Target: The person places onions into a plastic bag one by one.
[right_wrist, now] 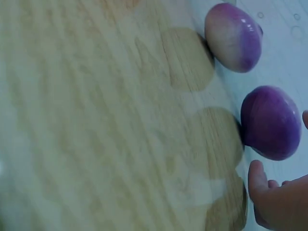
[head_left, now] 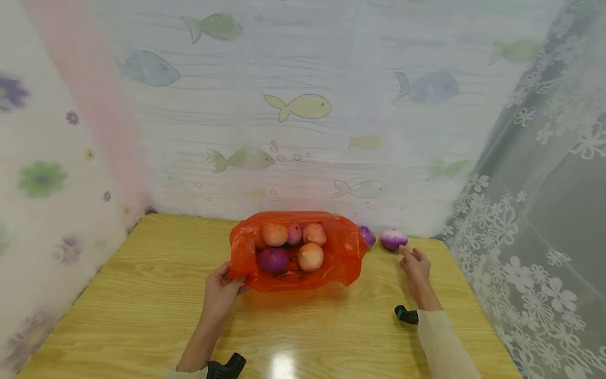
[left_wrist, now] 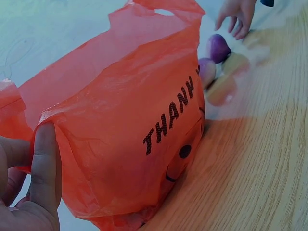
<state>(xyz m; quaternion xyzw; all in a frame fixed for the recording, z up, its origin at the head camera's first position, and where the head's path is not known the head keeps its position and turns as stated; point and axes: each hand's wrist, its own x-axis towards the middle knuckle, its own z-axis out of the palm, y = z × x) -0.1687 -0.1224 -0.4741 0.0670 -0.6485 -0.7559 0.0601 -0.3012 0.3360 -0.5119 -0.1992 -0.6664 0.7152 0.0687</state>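
My left hand (head_left: 221, 287) pinches the near left edge of an orange-red plastic bag (head_left: 347, 258), its mouth spread wide. Inside lie several round orange-pink fruits (head_left: 310, 257), perhaps pomegranates, and a dark purple onion (head_left: 273, 260). The left wrist view shows the bag's side, printed with black letters. On the right, my right hand (head_left: 416, 268) reaches to a purple and white onion (head_left: 394, 240). Its fingers are apart around the near side of the dark purple onion (right_wrist: 272, 122) in the right wrist view; contact is unclear. Another onion (head_left: 366, 236) is partly hidden behind the bag.
A light wooden table (head_left: 142, 295) carries everything. A fish-patterned curtain (head_left: 303, 158) hangs along its back edge, and a lace-flowered grey curtain (head_left: 535, 237) hangs along the right. Black devices (head_left: 227, 366) are strapped at both wrists.
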